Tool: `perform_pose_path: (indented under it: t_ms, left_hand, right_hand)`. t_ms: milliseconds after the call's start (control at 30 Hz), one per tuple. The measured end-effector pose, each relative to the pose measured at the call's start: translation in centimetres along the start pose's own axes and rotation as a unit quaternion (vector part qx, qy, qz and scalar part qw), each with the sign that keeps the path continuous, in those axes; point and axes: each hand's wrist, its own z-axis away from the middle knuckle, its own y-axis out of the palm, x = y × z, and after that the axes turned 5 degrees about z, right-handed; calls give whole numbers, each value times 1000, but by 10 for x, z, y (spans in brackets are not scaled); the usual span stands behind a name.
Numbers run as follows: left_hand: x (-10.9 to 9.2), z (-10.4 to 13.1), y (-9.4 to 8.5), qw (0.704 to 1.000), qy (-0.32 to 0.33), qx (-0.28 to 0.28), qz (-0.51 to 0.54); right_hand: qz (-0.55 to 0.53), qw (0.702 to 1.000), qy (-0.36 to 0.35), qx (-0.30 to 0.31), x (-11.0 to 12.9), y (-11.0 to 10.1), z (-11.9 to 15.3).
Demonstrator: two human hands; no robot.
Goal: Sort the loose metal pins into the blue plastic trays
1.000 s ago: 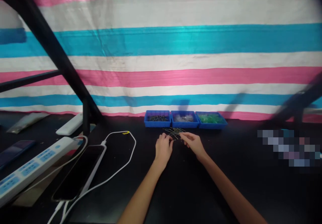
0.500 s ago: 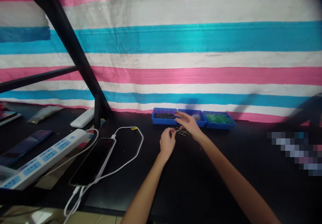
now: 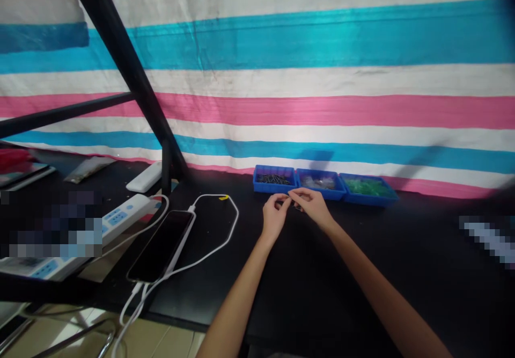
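Note:
My left hand (image 3: 276, 216) and my right hand (image 3: 313, 206) meet at the fingertips over the black table, both in a pinch. Whatever is between the fingers is too small to make out. Just behind them stand three blue trays in a row: the left tray (image 3: 275, 188) holds dark screws or nails (image 3: 274, 179), the middle tray (image 3: 328, 192) has small clear or whitish pieces (image 3: 317, 182), and the right tray (image 3: 369, 199) contains green pieces (image 3: 367, 187). Part of a small metal pile (image 3: 298, 206) shows under my right hand, which hides the rest.
On the left lie a phone (image 3: 161, 245) with a white cable (image 3: 234, 224), a white power strip (image 3: 129, 212), a white box-like device (image 3: 144, 176) and a small plastic bag (image 3: 89, 168). A black metal frame (image 3: 139, 87) rises there. Striped sheeting (image 3: 322, 111) hangs behind the table.
My right hand has come down from beside the trays to meet my left, its fingers closing into a pinch. The view has shifted, so the scene sits slightly further right.

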Motion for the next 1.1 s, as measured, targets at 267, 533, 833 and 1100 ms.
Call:
perform_pose_path:
  t_ms: [267,533,833,1100]
  left_hand:
    - [-4,-7,-13,998,17,-59,2]
    - [-13,-9,-15,997,26,-71,30]
    - [-19,-7,-13,998,-1,-50,42]
    - [-28,-1,-10,997,61,-22,-31]
  right_hand:
    - [-34,999,21,18,8,0,-14]
    - [33,991,-27,124,14,-9,-6]
    - [58,988,-66,128,23,-23,-8]
    - [-41,996,-42,66,23,-22,-16]
